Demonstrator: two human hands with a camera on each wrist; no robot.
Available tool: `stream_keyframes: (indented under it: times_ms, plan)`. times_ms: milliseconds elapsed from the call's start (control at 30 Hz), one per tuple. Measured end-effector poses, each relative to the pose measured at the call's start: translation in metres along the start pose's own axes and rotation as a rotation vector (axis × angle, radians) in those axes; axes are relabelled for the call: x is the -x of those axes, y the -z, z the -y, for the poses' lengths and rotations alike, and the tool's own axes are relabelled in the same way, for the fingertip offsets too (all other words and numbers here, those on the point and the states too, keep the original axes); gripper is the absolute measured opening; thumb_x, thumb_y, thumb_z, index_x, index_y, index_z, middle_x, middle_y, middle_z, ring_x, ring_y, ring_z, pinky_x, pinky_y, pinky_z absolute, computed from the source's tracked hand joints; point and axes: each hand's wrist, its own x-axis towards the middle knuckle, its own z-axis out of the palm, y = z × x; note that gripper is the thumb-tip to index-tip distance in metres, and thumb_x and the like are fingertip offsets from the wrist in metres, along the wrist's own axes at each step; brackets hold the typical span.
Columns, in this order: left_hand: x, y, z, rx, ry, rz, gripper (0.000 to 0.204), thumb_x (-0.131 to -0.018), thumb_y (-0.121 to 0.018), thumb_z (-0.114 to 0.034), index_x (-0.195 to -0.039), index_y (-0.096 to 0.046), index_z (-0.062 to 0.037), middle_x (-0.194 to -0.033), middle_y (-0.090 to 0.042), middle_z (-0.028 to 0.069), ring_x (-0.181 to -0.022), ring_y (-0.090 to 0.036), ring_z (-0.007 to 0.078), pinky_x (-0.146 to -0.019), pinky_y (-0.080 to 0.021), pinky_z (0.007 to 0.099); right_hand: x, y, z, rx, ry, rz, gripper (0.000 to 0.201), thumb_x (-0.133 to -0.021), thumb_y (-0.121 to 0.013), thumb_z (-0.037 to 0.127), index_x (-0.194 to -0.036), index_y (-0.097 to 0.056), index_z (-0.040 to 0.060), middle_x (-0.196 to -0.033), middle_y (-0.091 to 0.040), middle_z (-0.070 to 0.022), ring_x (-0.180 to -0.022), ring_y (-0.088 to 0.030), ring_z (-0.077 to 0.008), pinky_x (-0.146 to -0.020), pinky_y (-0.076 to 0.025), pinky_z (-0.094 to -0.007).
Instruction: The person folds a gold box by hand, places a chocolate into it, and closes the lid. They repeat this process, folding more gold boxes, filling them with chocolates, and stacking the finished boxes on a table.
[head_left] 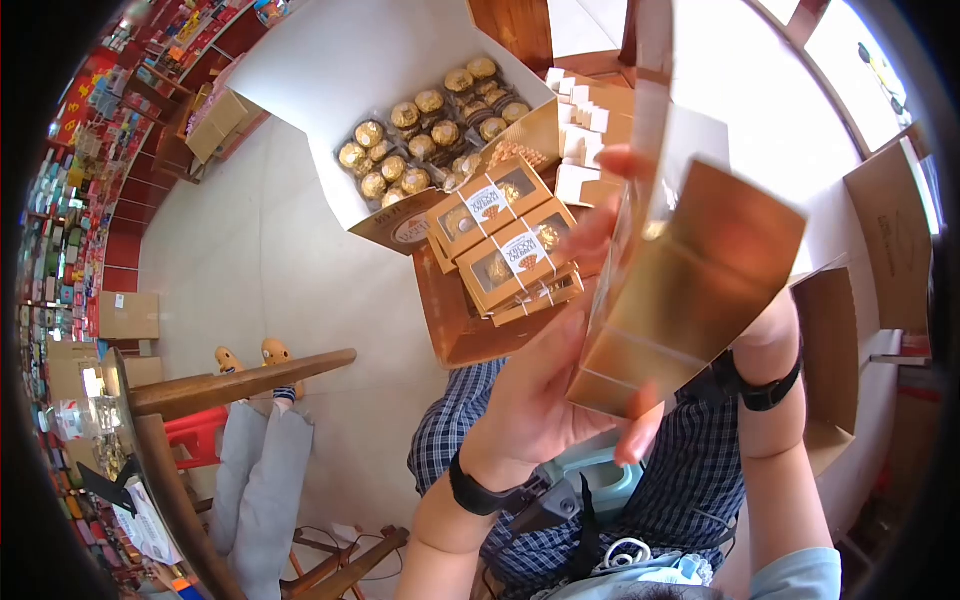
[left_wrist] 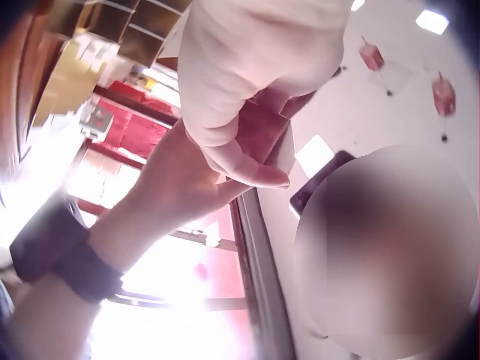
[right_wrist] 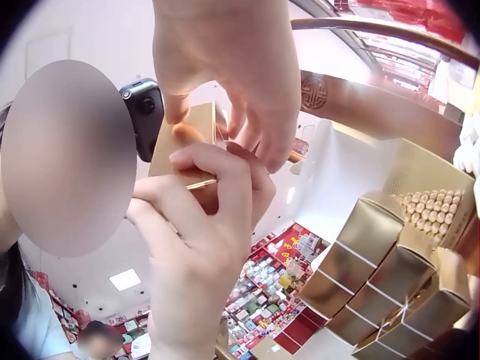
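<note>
Right wrist view: left fingers [right_wrist: 216, 160] and right fingers [right_wrist: 276, 146] around gold box [right_wrist: 166, 154]; foil-wrapped chocolates [head_left: 422, 147] only in head view.

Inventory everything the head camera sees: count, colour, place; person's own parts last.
Held box: one, gold, right of centre
Ferrero Rocher boxes: several, gold, centre
Large open carton: one, white inside, upper centre
Wrapped chocolates: many, gold, inside that carton
Cardboard boxes: several, brown, both sides
Wooden chair: one, brown, lower left
Slippers: two, yellow, left
Other person's trousers: one pair, grey, lower left
Packaged goods: many, multicoloured, far left
Left hand: one, bare, gripping held box
Right hand: one, bare, partly behind held box
</note>
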Motion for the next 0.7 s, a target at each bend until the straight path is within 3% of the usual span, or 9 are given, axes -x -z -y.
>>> stream_keyframes:
  times_ms: [33,67,200,267,300,333,400,567,700]
  plan:
    - [-0.005,-0.002,0.000,0.029,-0.004,0.058,0.057,-0.095,-0.030,-0.044,-0.133,-0.021,-0.0036,-0.090,-0.056,0.0197,-0.067,-0.061,0.0290,-0.056,-0.051,0.0305,0.001,0.000,0.000,-0.148,-0.115,0.013,0.079,-0.074,-0.071,0.017,-0.136,-0.026,-0.0031,-0.116,-0.052,-0.0155,-0.098,-0.056,-0.0182,-0.080,-0.048,-0.0298]
    - [-0.005,-0.002,0.000,0.025,-0.007,0.063,0.057,-0.095,-0.030,-0.044,-0.133,-0.021,-0.0036,-0.090,-0.056,0.0197,-0.067,-0.061,0.0290,-0.056,-0.051,0.0305,0.004,-0.006,0.003,-0.058,-0.049,-0.106,0.082,-0.071,-0.073,0.021,-0.134,-0.028,-0.0043,-0.116,-0.052,-0.0161,-0.107,-0.051,-0.0200,-0.092,-0.041,-0.0322]
    - [-0.003,0.008,0.000,-0.332,0.143,0.095,0.062,-0.093,-0.030,-0.050,-0.130,-0.029,-0.0001,-0.108,-0.050,0.0195,-0.073,-0.060,0.0240,-0.063,-0.051,0.0313,0.004,-0.022,0.028,0.101,0.002,-0.395,0.086,-0.064,-0.075,0.030,-0.130,-0.031,-0.0048,-0.116,-0.052,-0.0144,-0.105,-0.053,-0.0224,-0.091,-0.041,-0.0324]
    - [0.002,0.005,-0.001,-1.005,-0.263,-0.200,0.076,-0.087,-0.036,-0.059,-0.133,-0.024,-0.0002,-0.121,-0.043,0.0198,-0.084,-0.061,0.0260,-0.062,-0.051,0.0286,0.001,-0.029,0.033,0.173,0.096,-0.384,0.083,-0.067,-0.074,0.021,-0.132,-0.029,-0.0046,-0.115,-0.053,-0.0133,-0.103,-0.055,-0.0214,-0.088,-0.045,-0.0313]
    - [0.005,0.000,-0.007,-1.236,-0.485,-0.259,0.082,-0.083,-0.044,-0.060,-0.135,-0.021,-0.0007,-0.125,-0.041,0.0163,-0.100,-0.055,0.0239,-0.070,-0.051,0.0301,0.001,-0.033,0.034,0.327,0.034,-0.445,0.088,-0.068,-0.073,0.033,-0.133,-0.027,-0.0043,-0.117,-0.052,-0.0147,-0.104,-0.055,-0.0211,-0.086,-0.047,-0.0306]
    - [0.004,-0.005,-0.009,-1.229,-0.505,-0.257,0.082,-0.083,-0.044,-0.060,-0.135,-0.021,-0.0007,-0.125,-0.041,0.0163,-0.100,-0.055,0.0239,-0.070,-0.051,0.0301,0.001,-0.037,0.034,0.482,-0.027,-0.511,0.095,-0.068,-0.073,0.045,-0.134,-0.026,-0.0040,-0.119,-0.051,-0.0162,-0.105,-0.056,-0.0208,-0.084,-0.049,-0.0298]
    - [0.005,-0.011,-0.009,-1.515,-0.961,-0.344,0.080,-0.083,-0.056,-0.048,-0.135,-0.023,0.0026,-0.129,-0.037,0.0187,-0.104,-0.054,0.0256,-0.075,-0.051,0.0326,0.000,-0.039,0.025,0.440,-0.085,-0.427,0.096,-0.068,-0.075,0.041,-0.136,-0.023,-0.0029,-0.125,-0.047,-0.0176,-0.106,-0.056,-0.0223,-0.084,-0.050,-0.0304]
    - [0.001,-0.002,-0.016,-1.513,-1.032,-0.236,0.062,-0.085,-0.058,-0.017,-0.135,-0.029,0.0044,-0.124,-0.041,0.0189,-0.105,-0.053,0.0237,-0.074,-0.054,0.0280,0.002,-0.040,0.001,0.429,-0.063,-0.247,0.081,-0.067,-0.076,0.022,-0.133,-0.034,-0.0001,-0.125,-0.048,-0.0119,-0.099,-0.055,-0.0168,-0.081,-0.051,-0.0278]
    - [0.003,0.002,-0.025,-1.681,-1.031,-0.228,0.053,-0.083,-0.058,-0.014,-0.129,-0.039,0.0046,-0.121,-0.044,0.0175,-0.102,-0.054,0.0211,-0.073,-0.055,0.0268,0.001,-0.037,0.001,0.405,-0.036,-0.213,0.060,-0.073,-0.072,0.008,-0.126,-0.045,0.0013,-0.117,-0.055,-0.0095,-0.091,-0.058,-0.0116,-0.077,-0.051,-0.0252]
